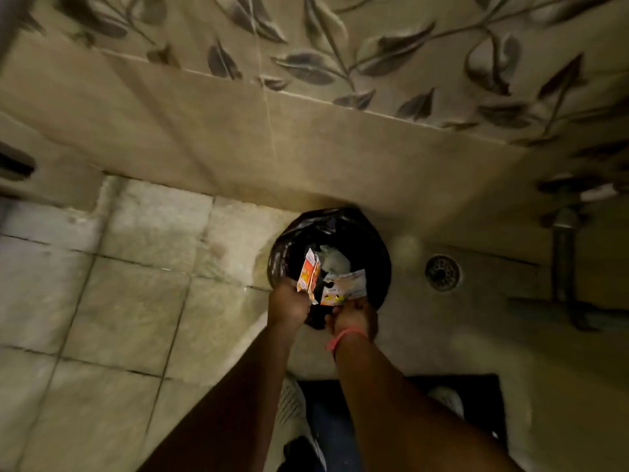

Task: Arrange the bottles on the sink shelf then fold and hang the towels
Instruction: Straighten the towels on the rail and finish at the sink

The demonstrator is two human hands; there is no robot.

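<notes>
Two hands reach down together over a bin lined with a black bag, which stands on the tiled floor against the wall. The left hand has its fingers curled round an orange and white carton, flattened and torn at the top, held at the near rim of the bin. The right hand pinches a pale printed wrapper just beside the carton, the two pieces nearly touching over the dark mouth of the bag. A pink band circles the right wrist. Something white and crumpled lies inside the bin beyond the carton. To the right of the bin a round floor drain sits in the tiles, and further right a grey pipe runs down to the floor. Leaf-patterned tiles cover the upper wall. No bottles, shelf or towels show from here. Below the arms a white shoe stands at the edge of a dark mat.
</notes>
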